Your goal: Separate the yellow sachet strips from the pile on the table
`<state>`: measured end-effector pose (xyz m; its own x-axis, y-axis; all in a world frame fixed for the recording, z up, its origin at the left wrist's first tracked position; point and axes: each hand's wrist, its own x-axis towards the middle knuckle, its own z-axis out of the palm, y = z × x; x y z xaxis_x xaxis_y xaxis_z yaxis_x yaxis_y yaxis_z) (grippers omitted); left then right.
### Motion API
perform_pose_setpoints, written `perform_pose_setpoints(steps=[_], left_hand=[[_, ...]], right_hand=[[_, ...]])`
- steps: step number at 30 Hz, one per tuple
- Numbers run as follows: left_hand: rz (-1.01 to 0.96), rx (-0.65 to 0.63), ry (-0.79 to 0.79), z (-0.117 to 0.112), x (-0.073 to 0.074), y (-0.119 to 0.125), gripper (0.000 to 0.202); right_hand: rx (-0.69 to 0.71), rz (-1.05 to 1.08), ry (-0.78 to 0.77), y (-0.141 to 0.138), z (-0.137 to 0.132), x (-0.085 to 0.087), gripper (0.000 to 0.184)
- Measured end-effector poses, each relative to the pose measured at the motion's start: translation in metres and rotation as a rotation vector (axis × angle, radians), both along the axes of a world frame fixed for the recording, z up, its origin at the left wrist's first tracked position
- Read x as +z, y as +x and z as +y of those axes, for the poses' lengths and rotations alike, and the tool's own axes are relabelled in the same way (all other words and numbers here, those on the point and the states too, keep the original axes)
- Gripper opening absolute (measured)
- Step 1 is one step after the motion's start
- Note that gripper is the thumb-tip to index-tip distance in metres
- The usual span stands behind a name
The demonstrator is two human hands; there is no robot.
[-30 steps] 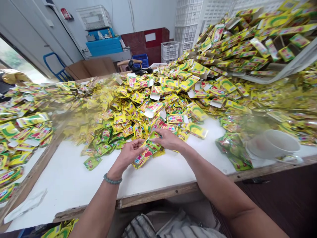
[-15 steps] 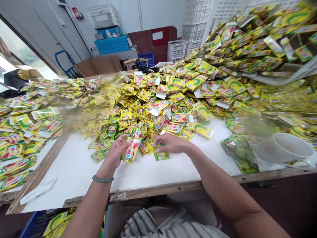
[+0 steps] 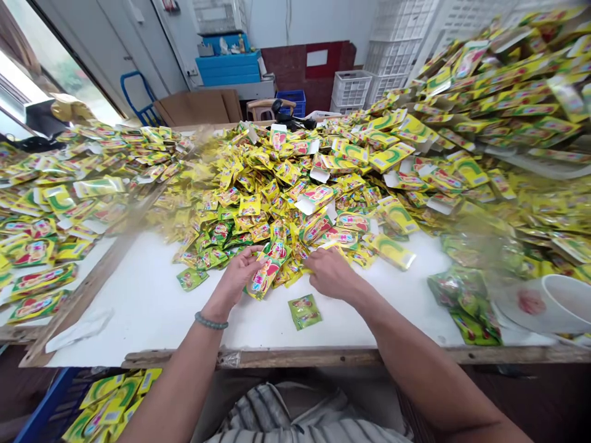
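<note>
My left hand [image 3: 235,282] is closed on a small stack of yellow sachets [image 3: 265,271] held upright at the near edge of a huge pile of yellow and green sachets [image 3: 286,184]. My right hand [image 3: 331,272] rests with curled fingers at the pile's edge, right beside that stack, fingertips among the packets. A single green sachet [image 3: 305,311] lies flat on the white table top [image 3: 148,307], just below my right hand. Another green sachet [image 3: 191,278] lies to the left of my left hand.
A white bowl [image 3: 554,304] stands at the right, beside a heap of green sachets [image 3: 462,301]. Flat yellow boxes are piled high at the right [image 3: 508,80] and on a second table at the left [image 3: 46,209]. White crates [image 3: 351,86] and blue bins [image 3: 228,64] stand behind.
My right hand has let the green sachet drop onto the table and moved back to the pile. My left hand still holds its stack. The view has shifted left and tilted.
</note>
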<state>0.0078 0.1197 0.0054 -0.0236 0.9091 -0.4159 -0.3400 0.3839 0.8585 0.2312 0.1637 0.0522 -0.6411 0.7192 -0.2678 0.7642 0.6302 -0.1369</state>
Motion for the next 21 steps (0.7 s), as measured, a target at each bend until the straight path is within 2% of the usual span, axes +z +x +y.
perform_pose_setpoints(steps=[2,6,9,11,14,16,21], left_hand=[[0.017,-0.03,-0.007,0.0,-0.001,0.0,0.064],[0.092,-0.093,-0.029,-0.001,0.002,0.005,0.068],[0.118,-0.176,-0.03,-0.002,0.007,0.009,0.071],[0.116,-0.211,-0.023,-0.002,0.011,0.012,0.072],[0.115,-0.242,0.002,-0.004,0.013,0.014,0.07],[0.148,-0.265,0.039,-0.004,0.013,0.016,0.064],[0.19,-0.267,0.077,-0.005,0.012,0.019,0.059]], right_hand=[[-0.108,0.175,-0.052,0.003,0.008,-0.005,0.021],[-0.386,0.686,-0.238,0.007,0.018,-0.015,0.025],[-0.436,0.87,-0.424,0.004,0.02,-0.022,0.021],[-0.443,0.871,-0.488,0.001,0.021,-0.026,0.023],[-0.442,0.753,-0.451,-0.002,0.022,-0.028,0.023],[-0.405,0.676,-0.403,-0.004,0.021,-0.027,0.021],[-0.32,0.661,-0.469,-0.012,0.015,-0.02,0.013]])
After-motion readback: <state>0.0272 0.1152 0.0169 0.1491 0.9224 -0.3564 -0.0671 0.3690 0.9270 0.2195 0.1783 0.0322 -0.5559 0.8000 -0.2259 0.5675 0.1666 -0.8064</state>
